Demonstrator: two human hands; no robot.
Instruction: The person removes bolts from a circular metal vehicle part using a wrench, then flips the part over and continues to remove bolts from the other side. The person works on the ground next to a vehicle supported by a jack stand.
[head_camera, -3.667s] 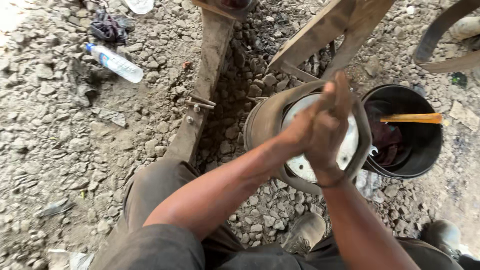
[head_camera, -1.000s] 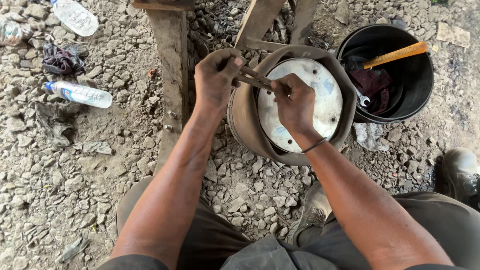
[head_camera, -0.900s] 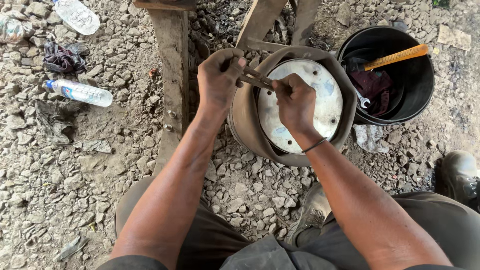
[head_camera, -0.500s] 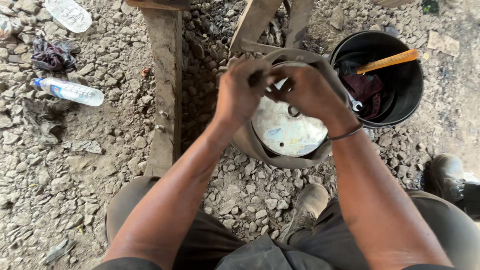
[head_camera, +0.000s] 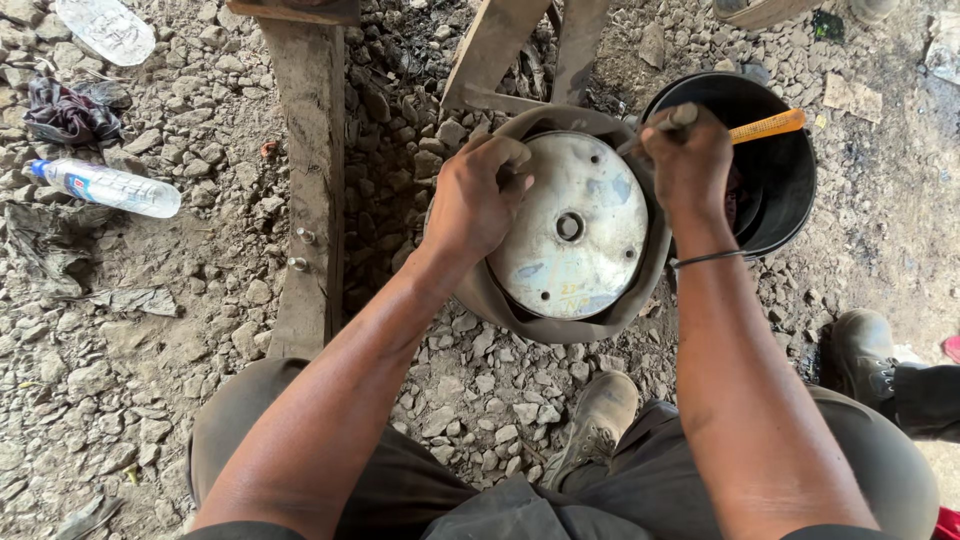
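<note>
the round, dull silver metal wheel disc (head_camera: 570, 228) with a small centre hole sits inside a floppy grey-brown rubber tyre (head_camera: 478, 298), and the pair rests on loose grey gravel (head_camera: 480, 390) just in front of the person's knees. the left hand (head_camera: 472, 195) lies on the tyre's left rim, fingers (head_camera: 505, 152) curled together and hooked over the rubber edge where it meets the disc, so the disc lies just right of the fingertips. the right hand (head_camera: 688, 160) is at the tyre's upper right edge, fingers closed in a fist around a thin metal tool (head_camera: 668, 122) whose end sticks out past the knuckles; how its tip meets the rubber cannot be told. a thin dark band (head_camera: 706, 259) circles that wrist.

just right of the tyre, touching or nearly so, stands a black plastic bucket (head_camera: 790, 190) with an orange-handled tool (head_camera: 768, 125) lying across its mouth. a weathered wooden plank (head_camera: 308, 180) runs along the left, and a clear plastic bottle (head_camera: 108, 187) lies well apart on the stones. a worn brown boot (head_camera: 598, 420) is planted below the tyre.
</note>
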